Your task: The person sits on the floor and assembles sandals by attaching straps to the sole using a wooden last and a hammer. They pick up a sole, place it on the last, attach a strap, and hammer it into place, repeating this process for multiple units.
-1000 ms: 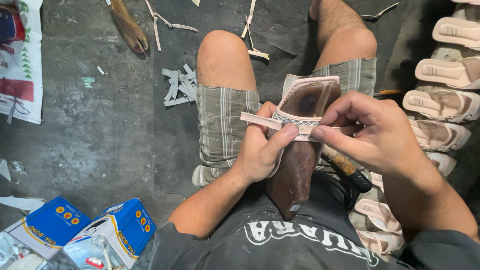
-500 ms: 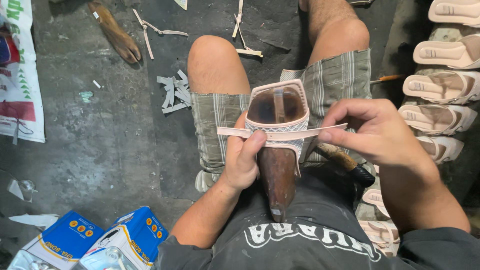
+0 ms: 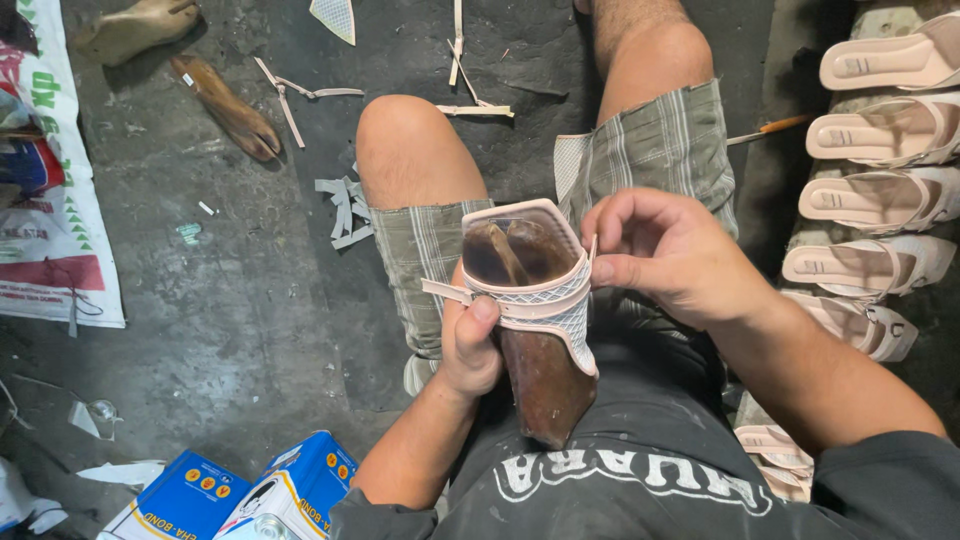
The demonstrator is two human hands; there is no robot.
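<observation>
Left hand [image 3: 470, 345] grips the pale sandal upper [image 3: 535, 295] on its brown wooden last [image 3: 540, 385]; right hand [image 3: 665, 255], at three o'clock, pinches the upper's edge.

To the right of the hands, a row of pale pink sandals [image 3: 885, 130] lies side by side. On the grey floor [image 3: 230, 330] far to the left of the hands, there is a printed sack [image 3: 50, 210]. Above and left of the hands lie two wooden shoe lasts [image 3: 225, 105], and some loose strips [image 3: 340, 205] are nearer. Below and left of the hands stand blue boxes [image 3: 250, 495].
</observation>
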